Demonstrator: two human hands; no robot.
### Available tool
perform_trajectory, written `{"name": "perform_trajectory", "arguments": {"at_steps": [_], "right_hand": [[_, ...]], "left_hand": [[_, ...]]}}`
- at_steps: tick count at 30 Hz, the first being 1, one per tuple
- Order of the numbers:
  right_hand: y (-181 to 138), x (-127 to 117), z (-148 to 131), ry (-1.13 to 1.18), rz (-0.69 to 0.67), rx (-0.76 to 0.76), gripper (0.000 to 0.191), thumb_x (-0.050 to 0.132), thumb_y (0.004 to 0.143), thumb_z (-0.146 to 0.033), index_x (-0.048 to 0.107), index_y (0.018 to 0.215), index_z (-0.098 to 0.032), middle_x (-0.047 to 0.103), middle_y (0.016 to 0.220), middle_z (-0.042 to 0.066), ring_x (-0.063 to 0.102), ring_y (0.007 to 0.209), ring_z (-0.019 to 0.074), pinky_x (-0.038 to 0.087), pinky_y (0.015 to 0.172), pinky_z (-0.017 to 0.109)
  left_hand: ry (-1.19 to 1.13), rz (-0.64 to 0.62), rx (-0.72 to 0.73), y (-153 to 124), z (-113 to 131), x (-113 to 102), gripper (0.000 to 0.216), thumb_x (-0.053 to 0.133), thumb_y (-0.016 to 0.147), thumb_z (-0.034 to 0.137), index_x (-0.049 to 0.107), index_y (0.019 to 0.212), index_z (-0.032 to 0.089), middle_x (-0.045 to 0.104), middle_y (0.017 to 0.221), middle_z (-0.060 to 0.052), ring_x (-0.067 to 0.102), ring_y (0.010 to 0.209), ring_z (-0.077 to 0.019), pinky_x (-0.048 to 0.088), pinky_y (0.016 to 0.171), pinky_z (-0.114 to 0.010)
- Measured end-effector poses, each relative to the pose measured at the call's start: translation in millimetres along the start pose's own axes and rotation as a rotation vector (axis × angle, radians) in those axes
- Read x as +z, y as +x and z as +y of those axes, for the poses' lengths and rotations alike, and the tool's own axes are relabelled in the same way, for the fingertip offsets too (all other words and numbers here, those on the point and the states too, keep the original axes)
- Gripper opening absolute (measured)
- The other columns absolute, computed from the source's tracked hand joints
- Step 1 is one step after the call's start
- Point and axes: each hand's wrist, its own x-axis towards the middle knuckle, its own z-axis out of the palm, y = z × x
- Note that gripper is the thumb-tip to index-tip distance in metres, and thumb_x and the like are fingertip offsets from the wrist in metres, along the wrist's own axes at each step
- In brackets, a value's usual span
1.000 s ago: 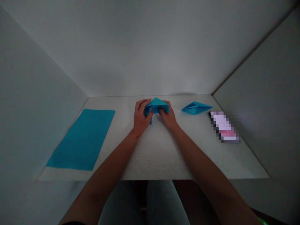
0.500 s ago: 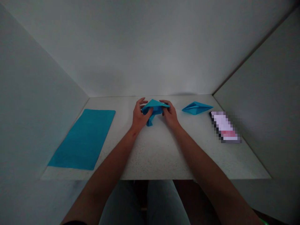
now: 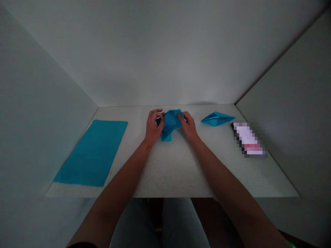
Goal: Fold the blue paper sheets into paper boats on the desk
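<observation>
Between my two hands is a partly folded sheet of blue paper (image 3: 172, 121), its panels bent open and a flap hanging down toward the table. My left hand (image 3: 154, 125) grips its left edge, thumb in front and fingers curled behind. On the other side my right hand (image 3: 189, 124) pinches the right edge with the thumb on the near face; some fingertips are hidden behind the paper. A folded blue paper boat (image 3: 217, 119), pointed at both ends, lies to the right of my right hand.
A flat blue sheet or stack of paper (image 3: 93, 153) lies on the left of the white table (image 3: 170, 172). At the right edge rests a phone (image 3: 249, 139) with a blurred, lit screen. Walls (image 3: 165, 51) close in the table at the back and both sides.
The paper in my hands has been opened and tipped, so its peaked top is gone and a broad inner face shows. Both hands stay nearly in place; the other things have not moved.
</observation>
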Motion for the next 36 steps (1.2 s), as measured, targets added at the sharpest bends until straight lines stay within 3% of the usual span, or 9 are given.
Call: {"name": "perform_trajectory", "arguments": {"at_steps": [2,7,14,18,24,29,33,36], "right_hand": [[0.1,1.3,-0.4,0.037,-0.012,0.014,0.044,0.066,0.094,-0.069,0.068,0.090,-0.025,0.065,0.092,0.003,0.059,0.085,0.0196,0.050,0.073,0.032],[-3.3,4.8,-2.1,0.177,-0.130,0.018,0.042,0.072,0.091,-0.067,0.061,0.098,-0.027,0.069,0.097,0.001,0.061,0.085,0.0185,0.051,0.076,0.032],[-12.5,5.0,-10.2,0.123,-0.311,-0.006,0.039,0.074,0.093,-0.062,0.061,0.108,-0.028,0.074,0.099,0.001,0.069,0.093,0.0206,0.055,0.085,0.035],[-11.6,3.8,-7.3,0.071,-0.268,-0.016,0.037,0.070,0.096,-0.062,0.065,0.109,-0.028,0.074,0.097,0.002,0.069,0.089,0.0207,0.055,0.080,0.035],[-4.2,2.0,5.3,0.072,-0.096,0.024,0.038,0.068,0.095,-0.063,0.065,0.109,-0.027,0.075,0.098,0.002,0.068,0.087,0.0205,0.054,0.080,0.035],[2.4,0.9,11.7,0.176,-0.027,0.051,0.041,0.074,0.090,-0.065,0.063,0.104,-0.028,0.073,0.097,0.001,0.066,0.089,0.0209,0.053,0.084,0.035],[5.7,-0.4,10.8,0.210,0.021,0.070,0.048,0.073,0.086,-0.072,0.061,0.102,-0.028,0.070,0.093,0.001,0.064,0.085,0.0209,0.053,0.078,0.034],[5.7,-2.5,8.7,0.198,0.033,0.072,0.051,0.073,0.086,-0.075,0.061,0.104,-0.028,0.065,0.086,0.000,0.062,0.080,0.0199,0.051,0.072,0.033]], "left_hand": [[0.056,-0.010,0.059,0.9,0.9,-0.6,0.013,0.063,0.102,0.027,0.070,0.092,0.023,0.066,0.133,-0.010,0.072,0.119,-0.0230,0.060,0.103,-0.045],[0.163,-0.014,0.101,2.5,7.2,-1.3,0.016,0.066,0.100,0.025,0.076,0.113,0.026,0.072,0.133,-0.009,0.069,0.125,-0.0238,0.055,0.114,-0.048],[0.198,0.113,0.030,1.5,10.4,-0.8,0.026,0.083,0.089,0.037,0.070,0.108,0.025,0.077,0.108,-0.007,0.073,0.104,-0.0236,0.059,0.097,-0.042],[0.158,0.143,-0.005,2.6,8.6,-1.6,0.015,0.071,0.100,0.040,0.069,0.100,0.025,0.077,0.103,-0.007,0.072,0.101,-0.0224,0.057,0.096,-0.041],[0.010,0.177,-0.015,4.6,10.5,0.3,0.032,0.061,0.104,0.055,0.063,0.100,0.024,0.073,0.113,-0.009,0.070,0.106,-0.0206,0.057,0.096,-0.037],[-0.037,0.362,-0.169,6.7,-3.9,-3.7,0.037,0.053,0.107,0.061,0.057,0.102,0.024,0.063,0.095,-0.003,0.063,0.090,-0.0175,0.053,0.088,-0.032],[-0.036,0.490,-0.336,9.5,-24.6,-14.9,0.034,0.049,0.108,0.059,0.053,0.104,0.025,0.059,0.098,-0.002,0.060,0.095,-0.0179,0.050,0.091,-0.032],[0.014,0.520,-0.373,11.6,-32.9,-22.1,0.036,0.050,0.107,0.061,0.052,0.106,0.025,0.058,0.098,-0.002,0.060,0.095,-0.0183,0.049,0.090,-0.031]]}}
